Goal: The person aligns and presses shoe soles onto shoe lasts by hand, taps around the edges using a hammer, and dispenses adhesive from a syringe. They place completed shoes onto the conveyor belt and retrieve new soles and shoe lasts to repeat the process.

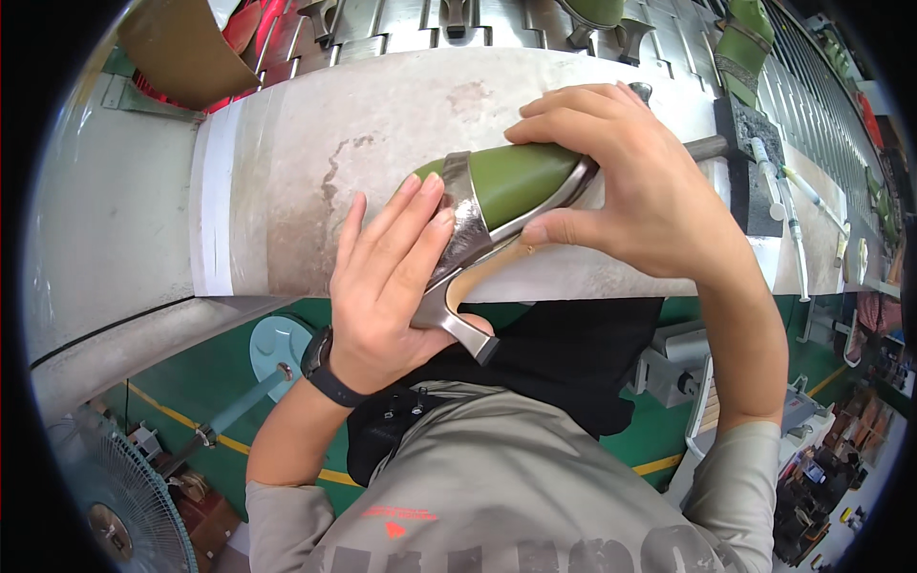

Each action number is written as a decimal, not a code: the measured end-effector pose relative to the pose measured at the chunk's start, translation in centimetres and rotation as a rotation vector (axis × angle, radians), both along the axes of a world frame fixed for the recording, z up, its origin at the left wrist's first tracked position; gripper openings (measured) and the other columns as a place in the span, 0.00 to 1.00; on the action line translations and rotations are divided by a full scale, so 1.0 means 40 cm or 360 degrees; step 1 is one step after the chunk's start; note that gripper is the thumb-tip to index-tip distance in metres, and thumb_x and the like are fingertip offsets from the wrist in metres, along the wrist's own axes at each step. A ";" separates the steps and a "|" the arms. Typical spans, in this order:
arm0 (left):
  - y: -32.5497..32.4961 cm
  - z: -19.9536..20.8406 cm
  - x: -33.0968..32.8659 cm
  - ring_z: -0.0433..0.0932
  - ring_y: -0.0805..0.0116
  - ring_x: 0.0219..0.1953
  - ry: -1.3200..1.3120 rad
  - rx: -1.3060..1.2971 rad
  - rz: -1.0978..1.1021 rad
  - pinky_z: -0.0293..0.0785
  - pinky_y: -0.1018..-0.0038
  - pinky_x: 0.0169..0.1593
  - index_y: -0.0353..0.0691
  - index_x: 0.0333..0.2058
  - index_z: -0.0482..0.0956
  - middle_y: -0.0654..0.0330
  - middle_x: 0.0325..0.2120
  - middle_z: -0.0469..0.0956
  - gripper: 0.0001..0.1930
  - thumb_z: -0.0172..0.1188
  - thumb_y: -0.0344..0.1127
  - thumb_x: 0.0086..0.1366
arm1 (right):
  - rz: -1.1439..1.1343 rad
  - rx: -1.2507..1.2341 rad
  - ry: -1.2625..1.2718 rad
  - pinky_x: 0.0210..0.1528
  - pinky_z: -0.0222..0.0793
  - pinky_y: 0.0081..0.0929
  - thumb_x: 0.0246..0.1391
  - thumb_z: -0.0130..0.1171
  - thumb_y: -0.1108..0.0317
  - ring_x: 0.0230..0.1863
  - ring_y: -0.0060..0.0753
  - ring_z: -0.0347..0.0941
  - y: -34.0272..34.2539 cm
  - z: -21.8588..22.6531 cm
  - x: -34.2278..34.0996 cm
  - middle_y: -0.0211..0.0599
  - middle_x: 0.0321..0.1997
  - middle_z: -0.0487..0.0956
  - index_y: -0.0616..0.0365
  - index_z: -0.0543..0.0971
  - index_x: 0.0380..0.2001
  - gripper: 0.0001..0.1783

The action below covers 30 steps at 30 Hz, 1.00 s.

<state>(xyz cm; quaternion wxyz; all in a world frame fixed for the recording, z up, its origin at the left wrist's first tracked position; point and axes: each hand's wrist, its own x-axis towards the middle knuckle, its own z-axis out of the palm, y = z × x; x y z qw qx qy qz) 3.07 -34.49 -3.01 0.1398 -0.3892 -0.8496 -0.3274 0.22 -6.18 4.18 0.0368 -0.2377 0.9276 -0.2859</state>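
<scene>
Over the near edge of the desk (296,134), a green heeled shoe (530,181) held in both hands: left hand (377,272) laid across its metallic band (465,210), right hand (645,177) curled about its toe end.

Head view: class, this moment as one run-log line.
green high-heeled shoe: heel on near side | left hand: on metallic strap | right hand: gripping toe end

To my left I see a fan (119,497) above green floor (196,368); to my right, syringes (794,229) by a black block (745,202); ahead of me, a conveyor (411,13).
</scene>
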 end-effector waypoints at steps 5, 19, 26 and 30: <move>-0.049 0.066 -0.036 0.58 0.42 0.79 -0.0677 -0.0085 -0.0329 0.54 0.45 0.77 0.35 0.74 0.66 0.43 0.76 0.62 0.53 0.77 0.60 0.58 | -0.0081 0.0161 0.0506 0.77 0.50 0.71 0.42 0.80 0.63 0.74 0.53 0.69 -0.029 -0.026 0.078 0.38 0.66 0.80 0.50 0.85 0.53 0.30; 0.007 0.073 -0.049 0.56 0.50 0.80 -0.1123 0.0098 0.0005 0.52 0.61 0.80 0.31 0.75 0.61 0.42 0.78 0.58 0.48 0.76 0.33 0.58 | -0.0100 0.0058 0.0574 0.80 0.32 0.74 0.44 0.77 0.67 0.75 0.51 0.68 -0.106 -0.064 0.125 0.36 0.66 0.80 0.50 0.80 0.28 0.12; 0.057 0.083 -0.033 0.65 0.52 0.76 -0.0952 0.0016 0.0148 0.59 0.63 0.77 0.33 0.75 0.63 0.43 0.74 0.64 0.47 0.73 0.28 0.57 | -0.0113 0.0086 0.0572 0.80 0.37 0.72 0.43 0.73 0.72 0.76 0.53 0.67 -0.098 -0.076 0.121 0.39 0.68 0.78 0.51 0.81 0.38 0.17; 0.056 0.082 -0.060 0.66 0.51 0.75 -0.0890 -0.0066 0.0086 0.60 0.63 0.77 0.33 0.74 0.63 0.43 0.73 0.66 0.48 0.76 0.31 0.56 | -0.0168 0.0044 0.0561 0.80 0.46 0.69 0.41 0.75 0.72 0.77 0.56 0.66 -0.038 -0.057 0.105 0.41 0.71 0.76 0.51 0.82 0.51 0.29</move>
